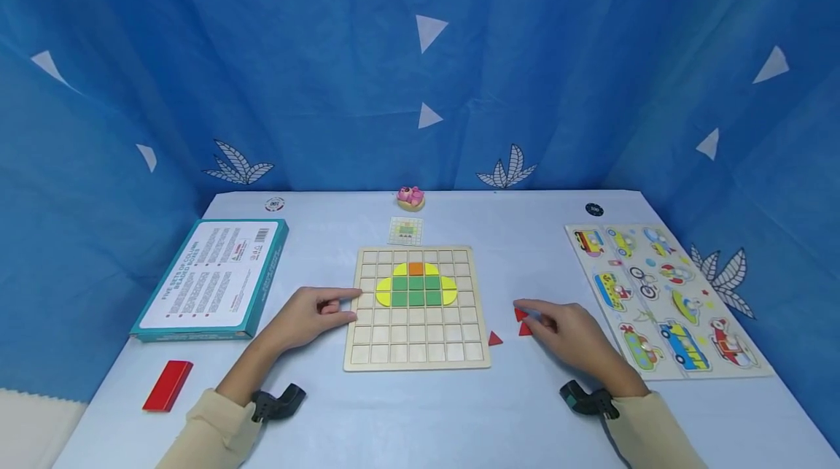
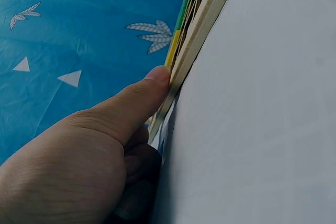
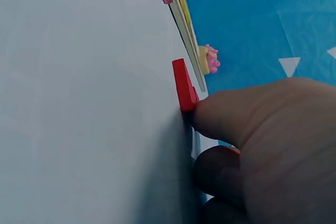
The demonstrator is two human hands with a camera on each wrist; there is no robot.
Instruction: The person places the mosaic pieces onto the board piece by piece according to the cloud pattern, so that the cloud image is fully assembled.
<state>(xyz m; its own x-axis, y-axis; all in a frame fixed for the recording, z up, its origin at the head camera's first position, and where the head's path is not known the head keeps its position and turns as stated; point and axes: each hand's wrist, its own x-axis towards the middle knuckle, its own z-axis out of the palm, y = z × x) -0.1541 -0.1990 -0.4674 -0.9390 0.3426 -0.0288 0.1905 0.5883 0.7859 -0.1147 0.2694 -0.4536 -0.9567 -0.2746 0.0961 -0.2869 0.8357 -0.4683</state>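
A wooden grid board lies mid-table, bearing green squares, an orange square and yellow rounded pieces. Index finger and thumb of my left hand touch the board's left edge; the left wrist view shows the thumb against its side. To the board's right, my right hand pinches a red triangle low at the table. Just below it is a second red triangle, close to the thumb. A third red triangle lies beside the board's right edge.
Behind the board are a small pattern card and a pink figurine. A teal-and-white box and a red block lie on the left. On the right lies a vehicle peg puzzle.
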